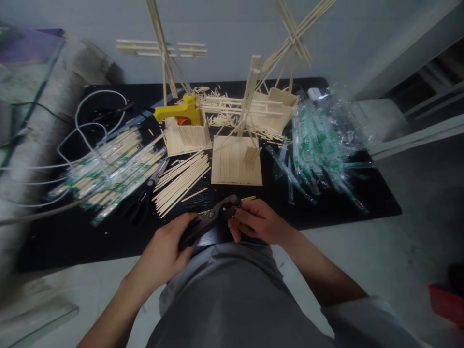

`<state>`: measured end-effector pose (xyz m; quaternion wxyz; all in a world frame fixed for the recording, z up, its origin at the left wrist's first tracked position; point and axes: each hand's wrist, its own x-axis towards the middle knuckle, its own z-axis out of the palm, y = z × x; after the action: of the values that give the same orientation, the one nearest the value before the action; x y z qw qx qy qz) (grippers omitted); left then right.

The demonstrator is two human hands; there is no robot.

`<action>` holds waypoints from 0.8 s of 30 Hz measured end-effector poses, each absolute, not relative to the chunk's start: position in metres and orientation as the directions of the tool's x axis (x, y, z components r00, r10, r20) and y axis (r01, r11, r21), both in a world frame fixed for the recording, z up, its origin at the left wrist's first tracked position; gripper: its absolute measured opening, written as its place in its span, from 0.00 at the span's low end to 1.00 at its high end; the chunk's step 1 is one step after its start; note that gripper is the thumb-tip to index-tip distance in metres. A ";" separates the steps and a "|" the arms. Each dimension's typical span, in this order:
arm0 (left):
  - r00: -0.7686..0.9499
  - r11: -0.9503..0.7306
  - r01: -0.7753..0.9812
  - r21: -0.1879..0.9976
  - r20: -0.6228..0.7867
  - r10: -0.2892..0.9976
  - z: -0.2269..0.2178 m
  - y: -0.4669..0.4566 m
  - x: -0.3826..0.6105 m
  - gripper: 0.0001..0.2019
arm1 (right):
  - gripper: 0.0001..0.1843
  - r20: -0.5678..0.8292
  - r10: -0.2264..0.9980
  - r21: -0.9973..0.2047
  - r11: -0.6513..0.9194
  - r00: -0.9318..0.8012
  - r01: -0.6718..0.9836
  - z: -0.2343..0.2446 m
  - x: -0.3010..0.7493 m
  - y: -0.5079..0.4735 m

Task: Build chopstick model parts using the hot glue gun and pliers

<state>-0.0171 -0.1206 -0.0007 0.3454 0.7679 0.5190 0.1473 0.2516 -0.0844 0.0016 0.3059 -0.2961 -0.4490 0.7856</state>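
My left hand (165, 249) is closed round the handles of black cutting pliers (210, 220), held just above my lap at the near edge of the black mat (362, 193). My right hand (255, 221) pinches a thin wooden stick (248, 198) at the pliers' jaws. Just beyond lie a flat square panel of glued sticks (232, 166) with upright sticks rising from it, and a loose pile of bare sticks (179, 181).
A yellow glue gun (179, 112) rests on a small stick box (186, 137). Wrapped chopsticks (108, 169) and black scissors (145, 193) lie left. Empty plastic wrappers (322, 145) heap at right. White cables (87, 130) loop at far left. Tall stick frames (163, 48) stand behind.
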 end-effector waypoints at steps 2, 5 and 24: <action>0.415 -0.223 0.704 0.675 -0.136 0.899 -0.001 -0.121 -0.017 0.15 | 0.23 -0.193 0.752 -0.892 -0.402 -0.630 -0.207 0.005 0.251 -0.085; 0.406 -0.213 0.716 0.664 -0.149 0.902 0.000 -0.122 -0.015 0.09 | 0.25 -0.200 0.758 -0.894 -0.400 -0.621 -0.201 0.007 0.249 -0.086; 0.096 0.256 0.517 0.817 -0.352 0.931 0.031 -0.105 -0.046 0.25 | 0.16 -0.207 0.804 -0.874 -0.408 -0.558 -0.263 -0.004 0.250 -0.088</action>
<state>-0.0463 -0.1052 0.0309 0.4729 0.5696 0.6357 0.2186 0.2501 -0.0877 -0.0037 0.3440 -0.3204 -0.4215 0.7755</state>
